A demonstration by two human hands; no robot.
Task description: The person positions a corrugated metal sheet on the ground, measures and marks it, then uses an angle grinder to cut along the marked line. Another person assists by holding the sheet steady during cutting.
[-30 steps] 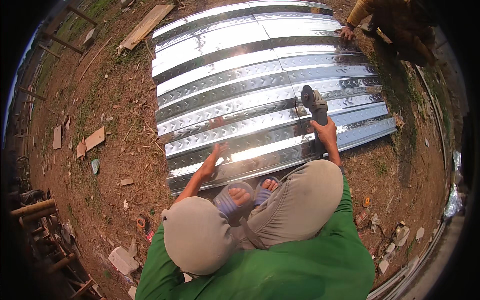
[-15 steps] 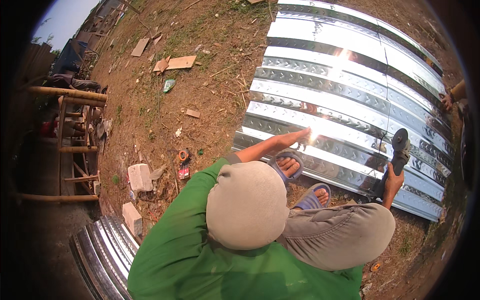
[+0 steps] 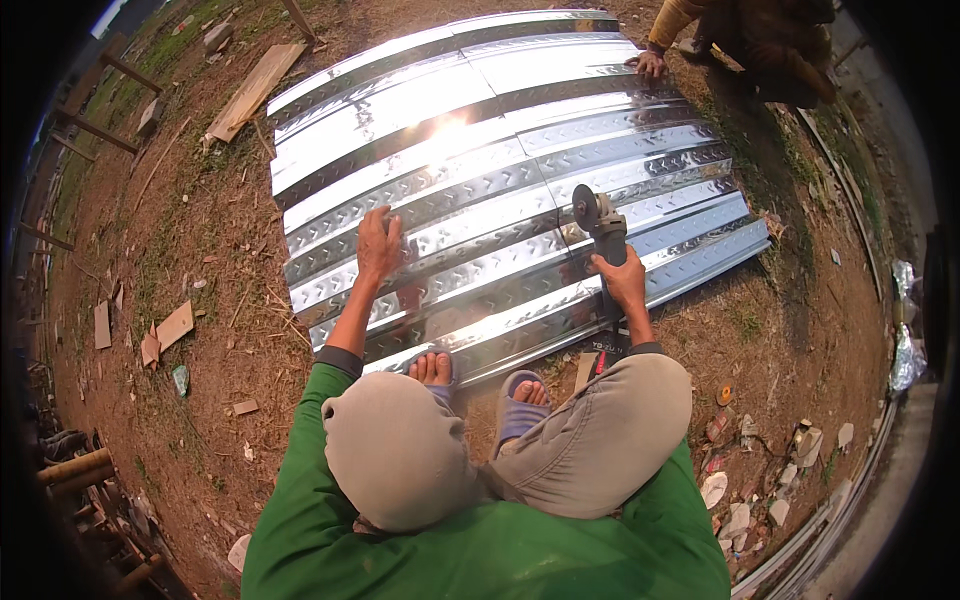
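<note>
A wide, shiny corrugated metal sheet (image 3: 400,185) lies on the ground in front of me. A thin dark line runs across its ribs, from the far edge toward the grinder. My left hand (image 3: 378,245) rests on the ribs left of that line, fingers apart and holding nothing. My right hand (image 3: 626,281) is wrapped round the dark body of an angle grinder (image 3: 608,238). The grinder's disc (image 3: 586,208) points away from me, just right of the line; whether it touches the metal I cannot tell. My sandalled left foot (image 3: 432,368) is at the sheet's near edge.
A co-worker's hand (image 3: 649,65) presses on the sheet's far right edge. Wooden boards (image 3: 258,88) lie at the far left. Stones and litter (image 3: 738,520) are scattered at the near right, with an orange round object (image 3: 724,395) above them.
My view has swung to the right, so the sheet sits more centrally and the co-worker shows more. My left hand is now farther onto the sheet. The grinder stays in my right hand.
</note>
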